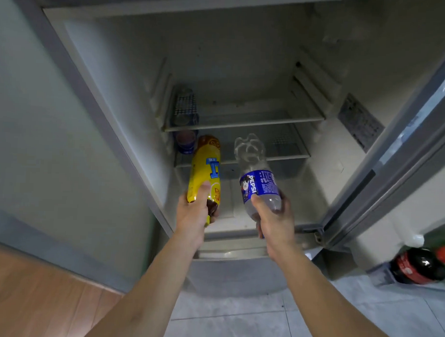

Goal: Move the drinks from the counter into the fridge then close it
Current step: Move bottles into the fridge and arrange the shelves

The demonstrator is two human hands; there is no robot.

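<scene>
Left hand [193,212] grips yellow bottle [206,167], right hand [272,220] grips Pepsi [259,179]; slide both base-first toward 12 o'clock onto shelf [287,155], clear of can [185,141].

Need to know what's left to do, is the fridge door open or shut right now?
Open. The fridge door is swung out to the right, and the glass shelf inside shows.

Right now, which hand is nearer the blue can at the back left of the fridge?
Left. The left hand, holding the yellow bottle, is just below and right of the blue can. The right hand, holding the Pepsi bottle, is farther right.
</scene>
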